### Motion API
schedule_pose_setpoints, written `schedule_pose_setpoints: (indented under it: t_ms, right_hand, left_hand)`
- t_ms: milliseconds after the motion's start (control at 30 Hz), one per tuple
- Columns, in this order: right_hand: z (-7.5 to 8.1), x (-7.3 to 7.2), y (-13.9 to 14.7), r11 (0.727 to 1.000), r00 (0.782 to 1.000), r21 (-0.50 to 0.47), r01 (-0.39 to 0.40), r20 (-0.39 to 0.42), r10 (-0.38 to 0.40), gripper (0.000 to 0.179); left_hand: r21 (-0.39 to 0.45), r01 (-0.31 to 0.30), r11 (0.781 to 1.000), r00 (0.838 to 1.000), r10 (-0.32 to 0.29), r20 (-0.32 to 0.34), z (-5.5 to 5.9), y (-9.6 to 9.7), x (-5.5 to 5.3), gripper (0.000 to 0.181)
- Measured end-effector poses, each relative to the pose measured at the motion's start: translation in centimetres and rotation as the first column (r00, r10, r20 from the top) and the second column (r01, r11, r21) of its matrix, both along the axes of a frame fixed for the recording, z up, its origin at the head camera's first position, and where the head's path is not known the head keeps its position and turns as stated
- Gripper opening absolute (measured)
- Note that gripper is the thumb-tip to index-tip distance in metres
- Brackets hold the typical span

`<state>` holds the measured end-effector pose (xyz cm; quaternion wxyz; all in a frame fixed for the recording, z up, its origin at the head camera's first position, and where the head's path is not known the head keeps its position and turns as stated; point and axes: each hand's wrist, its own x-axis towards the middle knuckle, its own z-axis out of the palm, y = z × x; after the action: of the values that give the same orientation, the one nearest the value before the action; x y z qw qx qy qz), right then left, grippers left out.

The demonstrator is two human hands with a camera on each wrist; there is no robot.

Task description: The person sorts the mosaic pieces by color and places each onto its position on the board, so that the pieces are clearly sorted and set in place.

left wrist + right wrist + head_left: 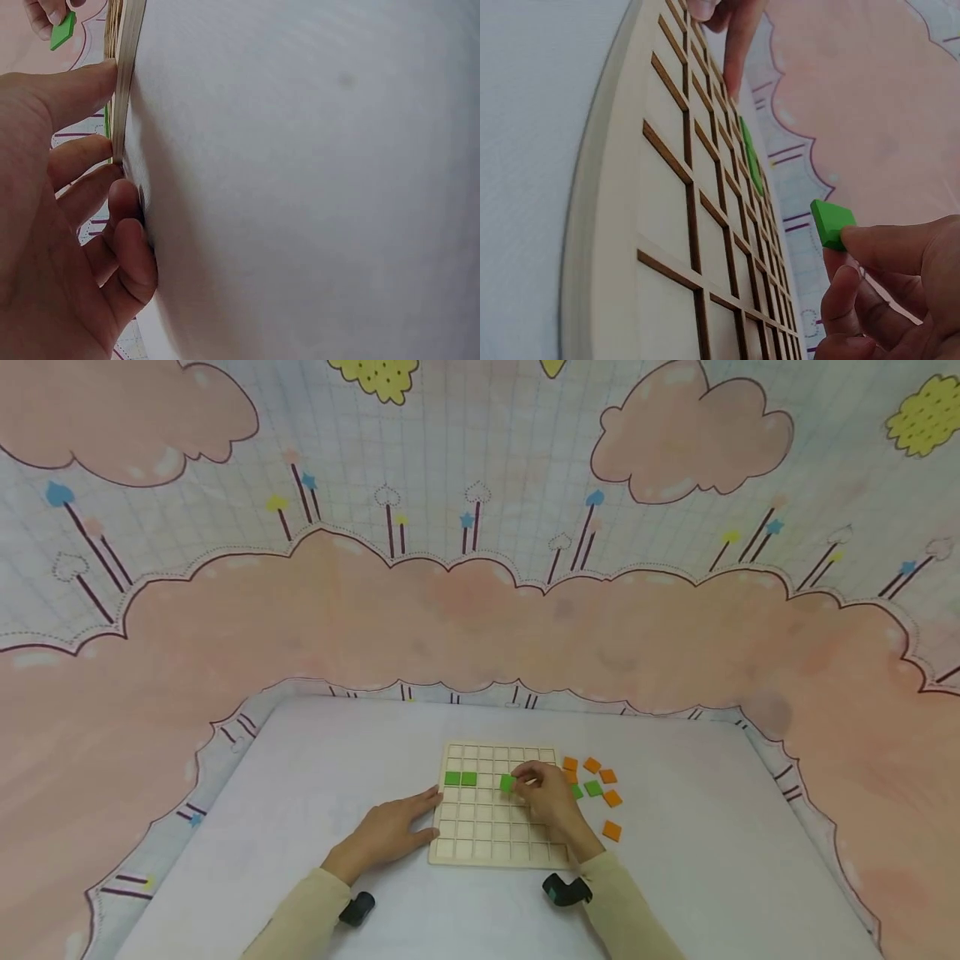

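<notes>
A pale wooden grid board (491,852) lies on the white table, its square cells edged by raised strips. Two green square tiles (461,778) sit side by side in cells near its left edge. Between thumb and fingertips, my right hand (551,802) pinches another green tile (832,223), held above the board. My left hand (386,831) touches the board's left edge with thumb and fingertips, and its other fingers rest loosely bent by the tabletop in the left wrist view.
Several loose orange tiles (612,831) and a few green tiles (593,788) lie right of the board, some partly hidden by the right hand. A patterned cloth (480,627) with pink clouds rises behind the table. A black wrist camera (566,890) sits at the right wrist.
</notes>
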<state>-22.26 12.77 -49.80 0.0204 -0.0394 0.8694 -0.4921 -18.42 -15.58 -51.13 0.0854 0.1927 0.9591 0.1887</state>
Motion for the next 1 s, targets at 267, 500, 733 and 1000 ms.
schedule_pose_setpoints:
  t_ms: [267,500,733,1000]
  right_hand:
    - [-0.8,0.0,-0.4,1.000,1.000,-0.019,-0.014,-0.002,0.014,0.009]
    - [-1.3,-0.1,-0.7,1.000,1.000,0.000,-0.001,0.005,0.001,0.010]
    - [-1.3,-0.4,-1.3,1.000,1.000,0.001,-0.004,0.011,0.004,0.011]
    - [-1.2,-1.4,-1.8,1.000,0.999,-0.002,-0.012,0.032,0.012,0.010]
  left_hand:
    - [0.012,0.001,1.000,1.000,-0.001,-0.010,0.0,0.0,0.1,0.060]
    - [0.010,0.000,1.000,1.000,0.000,-0.001,-0.1,0.2,0.4,0.061]
    - [0.016,-0.010,1.000,1.000,0.010,0.012,-0.1,0.2,0.5,0.060]
    - [0.013,-0.001,1.000,1.000,0.001,0.000,0.3,0.3,0.0,0.061]
